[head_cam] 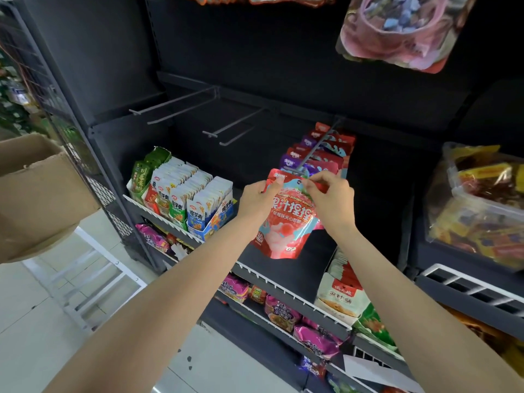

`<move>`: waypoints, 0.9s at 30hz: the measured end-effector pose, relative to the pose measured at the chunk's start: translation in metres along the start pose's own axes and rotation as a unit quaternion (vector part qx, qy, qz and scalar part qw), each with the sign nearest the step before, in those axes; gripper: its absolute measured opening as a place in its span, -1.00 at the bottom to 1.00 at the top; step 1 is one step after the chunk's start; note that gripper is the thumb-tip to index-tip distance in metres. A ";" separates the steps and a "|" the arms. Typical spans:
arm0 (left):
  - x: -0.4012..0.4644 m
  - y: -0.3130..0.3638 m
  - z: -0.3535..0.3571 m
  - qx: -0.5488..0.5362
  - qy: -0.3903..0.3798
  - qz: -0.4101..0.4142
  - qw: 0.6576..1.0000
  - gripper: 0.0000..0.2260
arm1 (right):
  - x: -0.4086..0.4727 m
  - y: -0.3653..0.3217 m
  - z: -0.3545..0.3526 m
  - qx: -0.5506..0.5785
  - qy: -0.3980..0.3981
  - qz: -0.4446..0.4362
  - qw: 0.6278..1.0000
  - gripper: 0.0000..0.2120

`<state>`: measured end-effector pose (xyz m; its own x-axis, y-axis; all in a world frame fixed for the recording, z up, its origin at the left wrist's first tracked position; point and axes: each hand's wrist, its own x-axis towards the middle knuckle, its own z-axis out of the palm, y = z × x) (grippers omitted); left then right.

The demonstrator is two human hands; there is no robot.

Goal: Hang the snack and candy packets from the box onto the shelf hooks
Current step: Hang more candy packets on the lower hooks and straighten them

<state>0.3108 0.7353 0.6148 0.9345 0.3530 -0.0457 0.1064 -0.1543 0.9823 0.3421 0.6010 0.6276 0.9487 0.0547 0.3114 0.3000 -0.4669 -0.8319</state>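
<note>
Two of my hands are up in front of a tall black shelf unit (93,66), which fills most of what I see. Off to my left sits a brown cardboard box (39,191) on a white metal stand (93,282), well apart from my arms. To the right, a clear tub (482,211) holds yellow and red wrapped sweets. On the shelf's left tray stand rows of white snack packs (192,199) in display cartons, and lower tiers carry pink noodle packs (280,310).

From the back panel several metal hooks stick out towards me; the two on the left (175,104) are bare, and the right hook (314,150) carries a row of red and purple packets (326,154).

Between my hands hangs a red candy packet (286,222), its top edge right at the tip of that right hook; I cannot tell whether the hole is on the prong. My left hand (258,198) pinches the packet's top left corner, thumb on the front. My right hand (331,194) pinches the top right edge with curled fingers.
</note>
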 end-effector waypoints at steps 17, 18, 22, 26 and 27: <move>0.023 -0.010 0.004 0.048 0.025 0.002 0.999 -0.65 | 0.005 -0.003 0.010 -0.033 0.020 -0.057 0.998 -0.95; 0.024 -0.010 0.005 0.051 0.027 0.004 0.998 -0.66 | 0.007 -0.002 0.010 -0.036 0.022 -0.053 0.998 -0.95; 0.030 -0.009 0.012 0.095 0.045 0.036 0.994 -0.71 | 0.010 0.005 0.012 -0.089 0.046 -0.080 0.992 -0.90; 0.029 -0.012 0.012 0.179 0.070 0.139 0.971 -0.66 | 0.005 0.014 0.013 -0.283 0.115 -0.192 0.933 -0.70; 0.028 -0.012 0.012 0.200 0.073 0.162 0.964 -0.64 | 0.003 0.015 0.012 -0.325 0.119 -0.202 0.916 -0.65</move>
<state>0.3395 0.7362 0.6000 0.8857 0.3488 0.3065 -0.0331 -0.6110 0.7909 0.3506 0.6044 0.6109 0.7010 0.1812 0.6897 0.4257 -0.8823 -0.2009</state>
